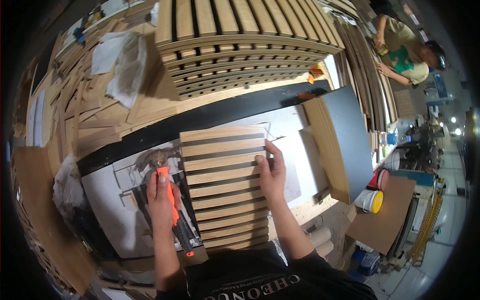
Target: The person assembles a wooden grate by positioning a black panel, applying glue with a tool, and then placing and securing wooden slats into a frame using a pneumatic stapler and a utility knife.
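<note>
My left hand [161,197] is closed around a claw hammer [174,212] with an orange and black handle. The hammer's metal head points away from me, beside the panel's left edge. In front of my body lies a slatted wood panel [225,176], pale slats across a dark backing. My right hand [272,175] grips its far right edge, thumb on top of the slats and fingers at the side. The hand partly hides that edge. Below the panel is a white work surface [110,195] with dark strips near the hammer.
Beyond stands a tall stack of slatted panels [245,55]. A dark-faced board stack [340,145] is to the right. Loose wood strips [82,105] and a plastic sheet [127,70] lie far left. Buckets [371,201] stand at right; a person [405,52] works at far right.
</note>
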The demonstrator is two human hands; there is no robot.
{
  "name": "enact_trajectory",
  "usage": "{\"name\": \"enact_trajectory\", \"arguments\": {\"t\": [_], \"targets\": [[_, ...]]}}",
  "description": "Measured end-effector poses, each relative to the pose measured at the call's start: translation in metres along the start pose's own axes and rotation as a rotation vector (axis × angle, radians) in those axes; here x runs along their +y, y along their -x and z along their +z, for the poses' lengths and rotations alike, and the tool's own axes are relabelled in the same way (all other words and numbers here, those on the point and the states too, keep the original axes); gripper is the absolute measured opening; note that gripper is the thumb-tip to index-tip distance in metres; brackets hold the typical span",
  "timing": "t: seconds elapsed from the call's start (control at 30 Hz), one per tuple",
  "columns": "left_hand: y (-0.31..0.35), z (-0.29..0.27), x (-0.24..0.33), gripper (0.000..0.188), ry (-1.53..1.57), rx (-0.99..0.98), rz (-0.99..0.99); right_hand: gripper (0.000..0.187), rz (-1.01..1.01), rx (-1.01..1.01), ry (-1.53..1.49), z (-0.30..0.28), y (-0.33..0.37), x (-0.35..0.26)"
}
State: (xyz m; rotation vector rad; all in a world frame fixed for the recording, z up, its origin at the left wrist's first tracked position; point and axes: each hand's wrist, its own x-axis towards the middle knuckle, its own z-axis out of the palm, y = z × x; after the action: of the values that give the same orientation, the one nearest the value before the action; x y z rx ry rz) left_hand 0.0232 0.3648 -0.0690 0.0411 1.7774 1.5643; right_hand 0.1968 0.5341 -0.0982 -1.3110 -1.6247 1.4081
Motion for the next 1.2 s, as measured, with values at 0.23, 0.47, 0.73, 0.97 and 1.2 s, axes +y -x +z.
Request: {"name": "enact_trajectory", "arguments": {"t": [0.23, 0.47, 0.73, 0.97, 1.2], "targets": [[0.003, 0.01, 0.005, 0.039, -0.103, 0.059, -0.001, 0.039, -0.185, 0.056, 0.068, -0.004, -0.005, 0.016], [-0.002, 0.002, -0.002, 0.041, -0.148, 0.005, 0.002, 0.038, -0.085, 0.079, 0.089, -0.01, -0.002, 0.0], [-0.004, 0.004, 0.0, 0.042, -0.194, 0.024, -0.024, 0.047, -0.008, 0.031, 0.062, -0.023, -0.005, -0.003], [-0.013, -0.011, -0.004, 0.03, -0.066, -0.014, -0.049, 0.044, -0.116, 0.019, -0.008, -0.028, -0.008, 0.007], [-0.006, -0.003, -0.001, 0.028, -0.147, 0.012, -0.053, 0.045, -0.201, 0.125, -0.07, -0.026, -0.008, 0.013]]}}
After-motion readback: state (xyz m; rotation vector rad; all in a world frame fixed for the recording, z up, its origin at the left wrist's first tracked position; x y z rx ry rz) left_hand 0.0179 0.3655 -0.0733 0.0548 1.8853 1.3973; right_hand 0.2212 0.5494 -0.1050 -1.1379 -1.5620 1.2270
